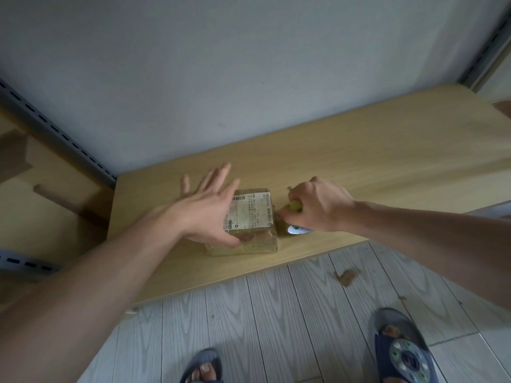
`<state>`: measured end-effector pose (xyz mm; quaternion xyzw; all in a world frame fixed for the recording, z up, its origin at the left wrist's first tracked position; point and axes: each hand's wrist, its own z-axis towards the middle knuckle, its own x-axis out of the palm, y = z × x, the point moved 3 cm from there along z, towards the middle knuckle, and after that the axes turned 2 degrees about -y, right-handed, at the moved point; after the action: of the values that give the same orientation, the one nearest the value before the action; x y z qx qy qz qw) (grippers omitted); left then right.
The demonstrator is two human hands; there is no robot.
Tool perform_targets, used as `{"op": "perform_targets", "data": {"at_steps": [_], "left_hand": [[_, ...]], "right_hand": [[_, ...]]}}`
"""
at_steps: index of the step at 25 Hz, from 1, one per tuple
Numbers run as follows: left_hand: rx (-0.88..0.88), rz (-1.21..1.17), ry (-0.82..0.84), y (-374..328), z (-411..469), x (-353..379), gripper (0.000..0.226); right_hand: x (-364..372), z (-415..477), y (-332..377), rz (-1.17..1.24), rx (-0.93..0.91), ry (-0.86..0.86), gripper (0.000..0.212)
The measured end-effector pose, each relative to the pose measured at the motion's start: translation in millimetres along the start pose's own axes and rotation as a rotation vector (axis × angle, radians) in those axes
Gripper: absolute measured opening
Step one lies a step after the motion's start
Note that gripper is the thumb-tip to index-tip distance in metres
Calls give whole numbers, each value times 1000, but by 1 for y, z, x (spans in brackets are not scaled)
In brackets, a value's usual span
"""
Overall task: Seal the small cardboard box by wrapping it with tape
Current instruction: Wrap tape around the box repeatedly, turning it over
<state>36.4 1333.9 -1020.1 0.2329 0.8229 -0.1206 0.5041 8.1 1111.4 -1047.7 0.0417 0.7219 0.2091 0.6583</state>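
Nearest: my bare forearms. Beneath them, the counter [359, 161], pale wood, carries the small cardboard box [244, 248] near its front edge. I judge the box light, stiff and tape-slick, best held flat across top and edges. My left hand [206, 211] lies spread, fingers straight, over its left side. My right hand [318, 205] curls round the tape roll [296, 230], just beside its right side. On top sits a white printed label [251, 211].

Light wooden table [387, 150] crossing the middle of the frame. At its centre, near the front edge, the small cardboard box [249, 211] lies flat, printed label up. Just right of it sits a tape roll [297, 230], largely hidden.
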Motion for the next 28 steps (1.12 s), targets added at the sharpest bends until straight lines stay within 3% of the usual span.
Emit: {"op": "perform_targets", "data": {"at_steps": [3, 6, 11, 13, 18, 23, 26, 28], "left_hand": [[84, -18, 0, -49, 17, -2, 152], [87, -133, -134, -65, 27, 2, 141], [229, -520, -549, -43, 6, -11, 103], [236, -591, -642, -34, -4, -8, 96], [308, -504, -659, -20, -13, 9, 91], [337, -539, -719, -13, -21, 18, 87], [285, -545, -729, 4, -28, 30, 90], [272, -551, -720, 10, -27, 36, 97]], "right_hand": [[2, 4, 2, -46, 15, -4, 45], [0, 2, -5, 14, 31, 26, 46], [-51, 6, -11, 607, 34, -138, 55], [-66, 7, 0, 730, -12, -176, 54], [-71, 7, 27, 505, -198, -175, 51], [-85, 11, 28, 296, -320, -34, 42], [-82, 6, 18, 85, -292, -10, 51], [-72, 3, 16, 73, -274, -2, 53]]}}
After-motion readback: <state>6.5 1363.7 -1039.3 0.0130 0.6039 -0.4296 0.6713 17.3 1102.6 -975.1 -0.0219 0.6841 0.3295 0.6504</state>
